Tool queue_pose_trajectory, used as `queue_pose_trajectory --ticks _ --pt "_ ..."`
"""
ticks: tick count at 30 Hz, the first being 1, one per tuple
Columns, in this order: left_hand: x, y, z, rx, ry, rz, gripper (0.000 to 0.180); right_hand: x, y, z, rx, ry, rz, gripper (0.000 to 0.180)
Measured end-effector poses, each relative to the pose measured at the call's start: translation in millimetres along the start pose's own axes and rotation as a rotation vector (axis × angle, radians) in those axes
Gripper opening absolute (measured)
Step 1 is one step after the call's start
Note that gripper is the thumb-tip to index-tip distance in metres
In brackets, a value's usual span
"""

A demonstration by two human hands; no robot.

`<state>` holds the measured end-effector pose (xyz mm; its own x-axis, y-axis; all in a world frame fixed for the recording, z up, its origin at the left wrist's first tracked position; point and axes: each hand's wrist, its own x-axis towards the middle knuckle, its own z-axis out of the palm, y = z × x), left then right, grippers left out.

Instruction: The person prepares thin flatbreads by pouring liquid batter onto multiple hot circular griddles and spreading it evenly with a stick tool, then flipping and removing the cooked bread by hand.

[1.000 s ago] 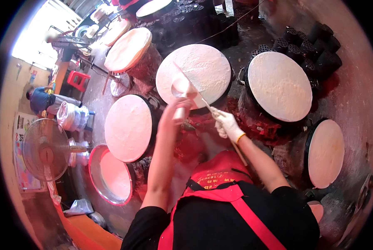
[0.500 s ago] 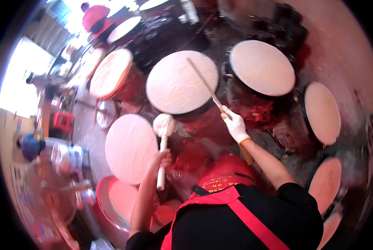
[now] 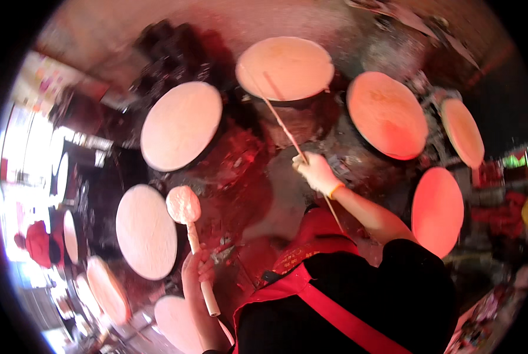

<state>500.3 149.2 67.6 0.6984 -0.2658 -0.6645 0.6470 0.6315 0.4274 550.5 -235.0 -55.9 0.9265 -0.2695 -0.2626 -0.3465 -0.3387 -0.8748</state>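
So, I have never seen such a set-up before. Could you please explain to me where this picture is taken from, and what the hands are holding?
There is no machine here: these are a person's own two hands. A wide fisheye camera worn on the head looks down at them, so straight edges bend near the rim. The bare left hand holds a pale, round-headed, ladle-like tool by its handle. The right hand, in a white glove, grips a long thin stick. The stick's far end overlaps a large pale disc; whether it touches, I cannot tell. More large discs stand around the person, and one red disc is at the right.
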Motion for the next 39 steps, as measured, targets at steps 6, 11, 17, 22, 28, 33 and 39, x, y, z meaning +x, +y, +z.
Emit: queue_pose_trajectory --ticks 6,11,17,22,28,33,39 --pt "71.0 -2.9 108.4 -0.005 -0.284 -0.2 0.024 32.9 20.1 -134.1 -0.465 0.312 0.063 0.027" --pt "125.6 -22.0 195.6 0.034 -0.271 -0.327 0.024 104.6 4.6 -197.9 -0.466 0.449 0.215 0.055" --pt "165.5 -44.6 279.0 0.181 -0.277 -0.44 0.023 172.1 25.5 -198.4 -0.585 0.677 0.229 0.04" --pt "210.0 -52.5 322.8 0.374 -0.361 -0.551 0.021 148.6 4.9 -214.9 -0.48 0.745 0.322 0.027" --pt "250.5 -66.1 368.0 0.53 -0.377 -0.655 0.015 64.1 -76.0 -322.0 -0.019 1.014 0.192 0.028" --pt "274.9 -90.3 399.4 0.465 -0.449 -0.855 0.016 -2.2 -55.6 -476.7 0.199 1.031 -0.002 0.018" --pt "258.8 -126.4 435.3 0.328 -0.45 -0.911 0.019 -95.1 -12.5 -636.6 0.608 1.311 -0.293 0.014"
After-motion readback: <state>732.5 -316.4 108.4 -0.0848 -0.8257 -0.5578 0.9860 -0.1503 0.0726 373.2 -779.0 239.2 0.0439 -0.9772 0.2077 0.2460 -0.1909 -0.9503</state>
